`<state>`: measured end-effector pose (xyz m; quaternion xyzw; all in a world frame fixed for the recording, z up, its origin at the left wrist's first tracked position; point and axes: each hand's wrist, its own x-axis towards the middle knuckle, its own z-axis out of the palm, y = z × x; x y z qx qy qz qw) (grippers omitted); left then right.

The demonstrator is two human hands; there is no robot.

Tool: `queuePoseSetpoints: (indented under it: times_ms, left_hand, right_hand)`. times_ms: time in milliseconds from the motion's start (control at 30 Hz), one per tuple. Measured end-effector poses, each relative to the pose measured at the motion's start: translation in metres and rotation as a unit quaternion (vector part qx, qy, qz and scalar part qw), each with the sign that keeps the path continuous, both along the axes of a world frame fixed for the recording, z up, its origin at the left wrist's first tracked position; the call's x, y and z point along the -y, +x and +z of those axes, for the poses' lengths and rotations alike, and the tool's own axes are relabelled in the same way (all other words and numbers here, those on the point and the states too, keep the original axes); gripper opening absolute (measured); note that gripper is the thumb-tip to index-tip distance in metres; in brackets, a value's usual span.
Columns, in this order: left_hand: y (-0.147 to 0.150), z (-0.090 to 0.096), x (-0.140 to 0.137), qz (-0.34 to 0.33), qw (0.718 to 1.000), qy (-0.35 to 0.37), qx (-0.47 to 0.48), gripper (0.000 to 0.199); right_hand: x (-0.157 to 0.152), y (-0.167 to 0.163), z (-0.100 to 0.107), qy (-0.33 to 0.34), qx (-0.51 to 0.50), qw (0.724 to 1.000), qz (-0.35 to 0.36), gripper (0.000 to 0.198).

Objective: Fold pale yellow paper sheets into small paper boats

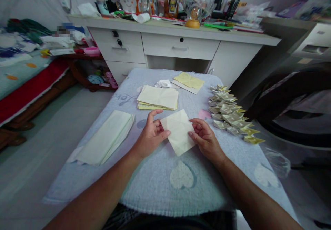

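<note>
A pale cream square of paper (179, 130), with faint creases, is held up between both my hands above the cloth-covered table. My left hand (152, 132) pinches its left corner between thumb and fingers. On the opposite side, my right hand (206, 138) grips the right corner, thumb on top. Just beyond the square lies a stack of cream and yellow paper sheets (158, 97). Several folded paper pieces with pointed ends (230, 111) stand in rows to the right of my right hand. A long folded pad of pale paper (104, 138) lies left of my left hand.
Yellow and white sheets (190, 81) and a crumpled white paper (163, 83) lie at the table's far end. A light blue cloth (155, 181) covers the table. Behind stands a white desk (181, 47) crowded with items; a front-loading washing machine (292, 106) is at right, a bed (28, 75) at left.
</note>
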<state>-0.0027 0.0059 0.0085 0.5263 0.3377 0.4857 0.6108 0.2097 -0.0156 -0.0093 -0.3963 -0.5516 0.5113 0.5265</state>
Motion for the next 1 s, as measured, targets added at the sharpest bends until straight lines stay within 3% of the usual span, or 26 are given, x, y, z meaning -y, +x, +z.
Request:
queuePoseSetpoints:
  times_ms: [133, 367, 600, 733, 1000]
  left_hand:
    - [0.001, -0.005, 0.004, 0.002, 0.995, 0.048, -0.086, 0.062]
    - [-0.001, -0.013, 0.0, 0.034, 0.98, 0.082, -0.176, 0.021]
    - [-0.002, -0.01, 0.0, 0.105, 0.954, 0.135, -0.247, 0.022]
    - [-0.002, -0.005, 0.002, 0.112, 0.943, 0.164, -0.267, 0.024]
    - [-0.002, -0.006, 0.002, 0.12, 0.93, 0.197, -0.286, 0.023]
  right_hand:
    - [0.0, 0.001, 0.0, 0.005, 0.003, 1.0, -0.01, 0.039]
    - [-0.001, 0.005, 0.001, 0.074, 0.116, 0.99, -0.02, 0.021]
    - [-0.001, 0.006, 0.0, 0.058, 0.111, 0.992, -0.025, 0.019]
    - [-0.001, 0.006, -0.002, 0.047, 0.095, 0.994, -0.031, 0.024]
    - [0.0, 0.007, 0.004, 0.096, 0.154, 0.982, -0.054, 0.017]
